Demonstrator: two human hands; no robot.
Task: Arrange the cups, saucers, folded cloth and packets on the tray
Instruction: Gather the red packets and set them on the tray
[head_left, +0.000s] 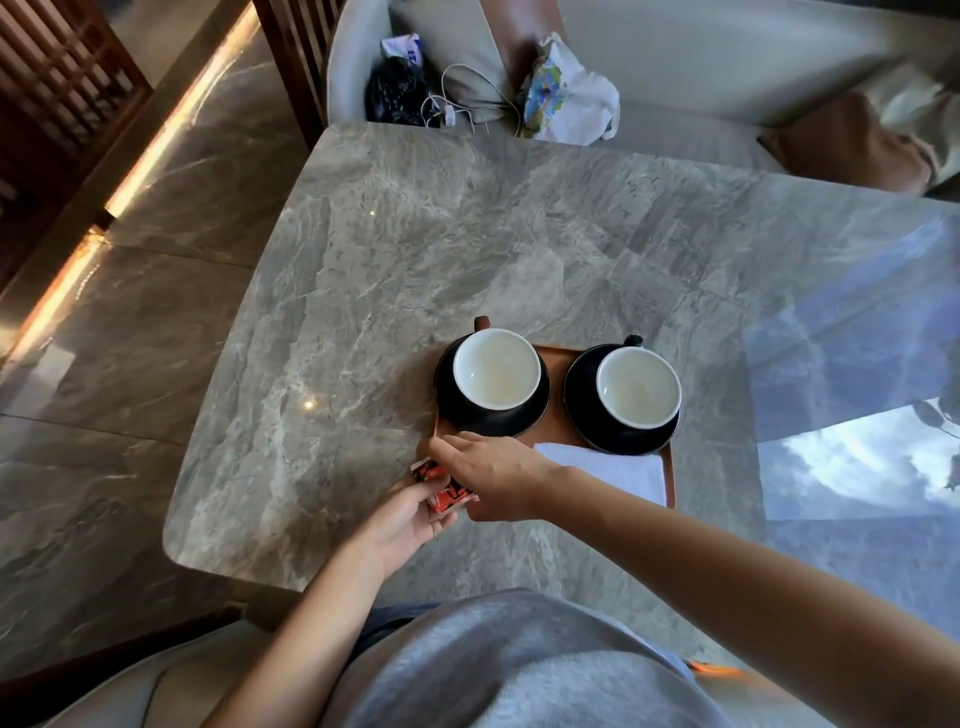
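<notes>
A brown tray lies on the marble table. Two white-lined cups stand on black saucers at its far side. A white folded cloth lies on the tray's near right part. My left hand holds red-and-black packets by the tray's near left corner. My right hand reaches across over those packets, its fingertips pinched at the tray's left edge. What the right fingers grip is hidden.
The grey marble table extends far and right, with a bright window reflection on its right side. Behind it a sofa holds a black bag, a white cable, a printed bag and a brown cushion.
</notes>
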